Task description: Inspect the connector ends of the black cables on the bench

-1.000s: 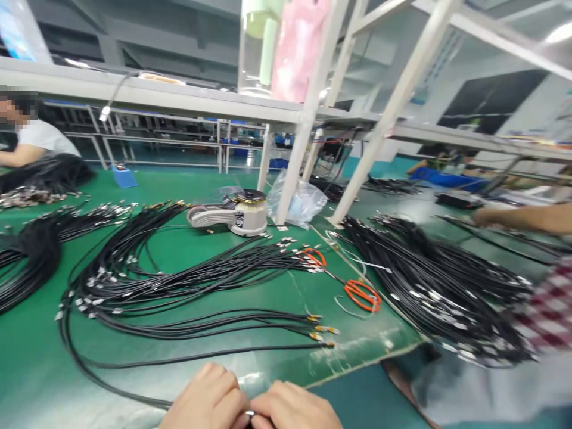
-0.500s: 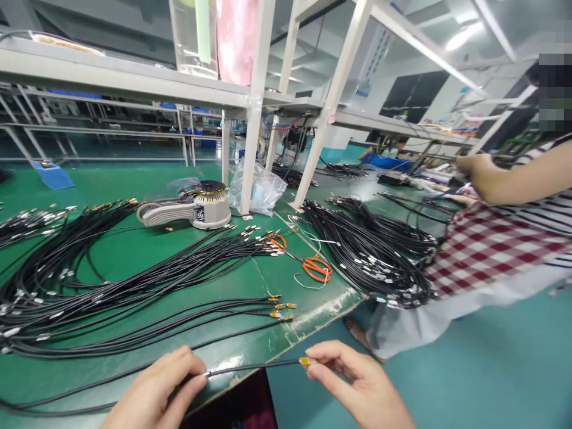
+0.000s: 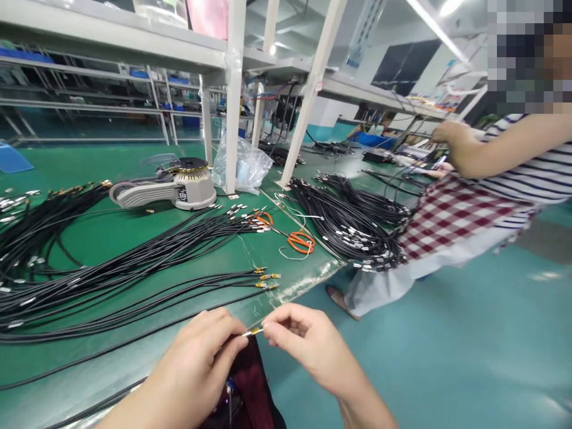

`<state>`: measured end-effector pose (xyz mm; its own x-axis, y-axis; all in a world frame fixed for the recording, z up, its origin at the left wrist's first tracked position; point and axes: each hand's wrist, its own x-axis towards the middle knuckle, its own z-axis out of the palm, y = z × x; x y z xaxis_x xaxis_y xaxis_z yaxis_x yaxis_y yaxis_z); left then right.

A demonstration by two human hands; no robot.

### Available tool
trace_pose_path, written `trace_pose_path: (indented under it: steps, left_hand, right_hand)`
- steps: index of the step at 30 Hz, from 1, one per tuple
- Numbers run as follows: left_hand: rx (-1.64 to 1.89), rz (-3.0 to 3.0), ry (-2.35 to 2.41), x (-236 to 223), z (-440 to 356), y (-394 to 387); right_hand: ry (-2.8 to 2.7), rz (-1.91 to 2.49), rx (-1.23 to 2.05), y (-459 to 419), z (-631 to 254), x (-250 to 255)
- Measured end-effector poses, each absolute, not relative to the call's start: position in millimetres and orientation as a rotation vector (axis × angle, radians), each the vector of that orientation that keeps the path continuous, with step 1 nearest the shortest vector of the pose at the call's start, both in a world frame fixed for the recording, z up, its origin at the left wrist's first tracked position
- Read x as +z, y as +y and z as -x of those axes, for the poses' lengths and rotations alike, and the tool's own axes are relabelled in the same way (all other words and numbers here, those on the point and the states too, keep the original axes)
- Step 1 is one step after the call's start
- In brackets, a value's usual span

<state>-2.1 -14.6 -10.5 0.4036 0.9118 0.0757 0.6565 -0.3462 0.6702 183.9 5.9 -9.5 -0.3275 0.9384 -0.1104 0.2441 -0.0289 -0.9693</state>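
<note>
A: Clock centred between the hands, twelve straight ahead. Grip?

B: Left hand (image 3: 192, 351) pinches the cable end (image 3: 255, 330) from nine, thumb against forefinger at its pale sleeve. Right hand (image 3: 308, 342) comes from three, its thumb and forefinger apparently together on the tip. Yellow band shows between them.

A: Likely faults?

B: Slip first. Cause: little surface in either pinch, and the end sits right by the table (image 3: 292, 286) edge. If it drops, the dark red cloth (image 3: 252, 381) at six probably catches it. Second, the band could crease or lift if the fingers twist against each other. Third, snagging: the rest of the held cable is hidden by the left arm; cannot tell whether the black cable (image 3: 102, 399) at eight belongs to it.

A: Edges, room?

B: Edge runs from the hands toward one. The loose cables (image 3: 268, 277) end just inside it at twelve; a forward sweep could knock them. Floor (image 3: 429, 351) spreads at three to four, so the right elbow has most room there. Beyond, the orange-handled tool (image 3: 301, 250) lies past twelve, the big cable bundle (image 3: 156, 253) fills ten to eleven, and a co-worker in a checked cloth (image 3: 465, 220) bounds two.
</note>
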Motion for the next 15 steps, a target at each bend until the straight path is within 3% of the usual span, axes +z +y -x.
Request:
trace_pose_path:
  steps: [7,15]
  left_hand:
    - [0.611,-2.025,1.316,-14.4,1.4,-18.0]
    - [0.583,-1.703,1.286,-3.8,0.7,-15.2]
  right_hand:
    - [-1.465,1.248,1.569,2.1,-181.4,-4.5]
    - [-1.577,1.238,1.349,-4.1,-178.3,-5.8]
